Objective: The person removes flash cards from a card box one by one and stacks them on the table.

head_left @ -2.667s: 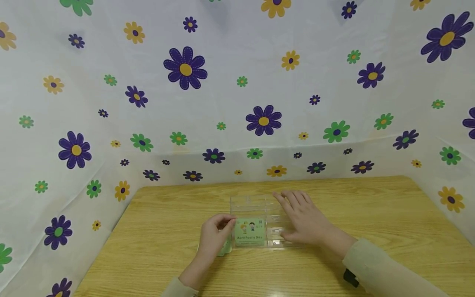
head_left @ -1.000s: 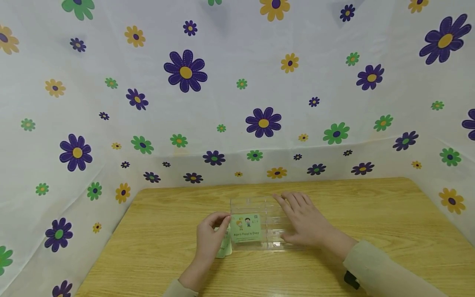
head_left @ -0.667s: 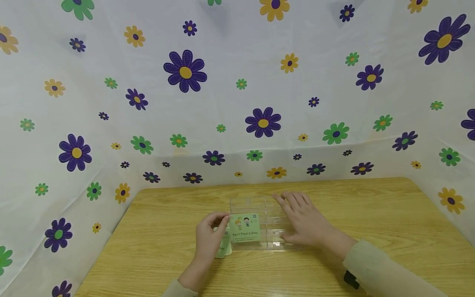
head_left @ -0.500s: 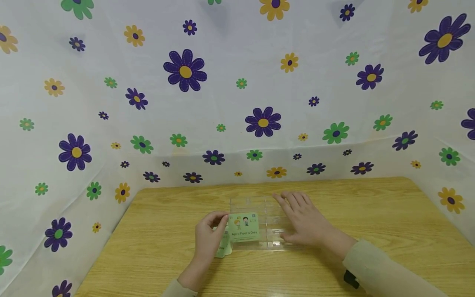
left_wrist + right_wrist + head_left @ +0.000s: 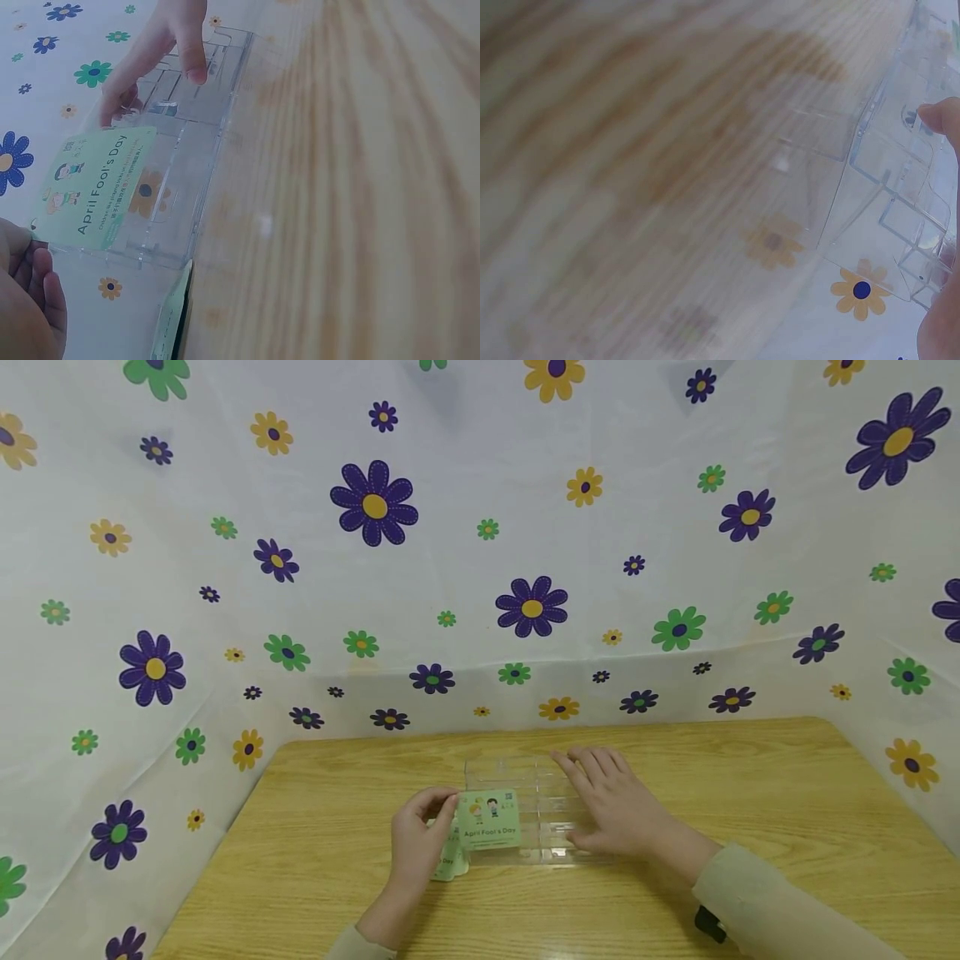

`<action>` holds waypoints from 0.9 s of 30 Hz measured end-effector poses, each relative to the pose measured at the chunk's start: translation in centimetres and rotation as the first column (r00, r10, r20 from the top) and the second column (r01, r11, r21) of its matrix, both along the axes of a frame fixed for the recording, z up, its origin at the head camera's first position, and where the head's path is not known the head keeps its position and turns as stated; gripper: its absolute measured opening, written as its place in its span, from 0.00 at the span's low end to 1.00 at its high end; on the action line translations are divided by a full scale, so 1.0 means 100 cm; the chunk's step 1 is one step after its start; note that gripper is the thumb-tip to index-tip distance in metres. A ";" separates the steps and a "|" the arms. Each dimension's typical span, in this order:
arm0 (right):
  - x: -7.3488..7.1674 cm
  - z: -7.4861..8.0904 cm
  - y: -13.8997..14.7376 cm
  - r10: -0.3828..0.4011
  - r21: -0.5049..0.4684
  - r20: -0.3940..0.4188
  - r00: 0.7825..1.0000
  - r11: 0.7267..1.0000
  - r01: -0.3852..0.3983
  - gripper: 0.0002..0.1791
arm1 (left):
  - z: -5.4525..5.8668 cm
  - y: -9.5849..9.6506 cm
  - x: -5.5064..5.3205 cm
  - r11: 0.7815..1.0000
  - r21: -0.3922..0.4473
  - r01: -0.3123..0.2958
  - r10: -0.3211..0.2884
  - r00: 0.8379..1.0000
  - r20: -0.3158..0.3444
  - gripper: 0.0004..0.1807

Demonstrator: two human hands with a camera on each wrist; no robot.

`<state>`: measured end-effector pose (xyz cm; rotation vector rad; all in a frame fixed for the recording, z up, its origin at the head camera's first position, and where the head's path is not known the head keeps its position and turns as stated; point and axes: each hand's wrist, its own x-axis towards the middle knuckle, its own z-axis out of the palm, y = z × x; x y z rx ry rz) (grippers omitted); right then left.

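Between the thumb and forefinger of my left hand (image 5: 416,839) is a green card (image 5: 489,818) printed "April Fool's Day" with two cartoon children, pinched by its upper left corner. The card overlaps the left part of a clear plastic tiered organizer (image 5: 528,857). More green cards (image 5: 453,860) lie in a pile on the table left of the organizer, partly covered by my left hand. My right hand (image 5: 618,806) holds the organizer's right side, fingers at the far edge and thumb on a nearer tier. In the left wrist view the card (image 5: 97,187) faces the camera.
Everything stands on a wood-grain table (image 5: 360,768). Behind it and along both sides hangs a white flower-print cloth (image 5: 450,568). A black band (image 5: 709,924) shows under the right sleeve. The organizer's small compartments (image 5: 907,191) appear in the right wrist view.
My left hand has drawn the green card a little to the left and up from the organizer's front tier. More of the card pile shows. My right hand stays in place.
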<state>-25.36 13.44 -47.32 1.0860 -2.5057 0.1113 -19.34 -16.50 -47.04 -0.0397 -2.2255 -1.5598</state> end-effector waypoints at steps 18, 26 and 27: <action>0.003 0.003 -0.001 -0.009 0.010 0.020 1.000 1.000 0.009 0.63 | -0.002 -0.009 0.002 0.999 -0.016 -0.029 0.029 0.999 -0.026 0.03; 0.002 0.002 -0.001 -0.017 0.015 0.018 1.000 1.000 0.017 0.64 | -0.004 -0.014 0.001 0.999 -0.020 -0.037 0.036 0.998 -0.044 0.03; 0.002 0.002 -0.001 -0.017 0.016 0.019 1.000 1.000 0.017 0.64 | -0.004 -0.015 0.001 0.999 -0.019 -0.041 0.040 0.998 -0.042 0.03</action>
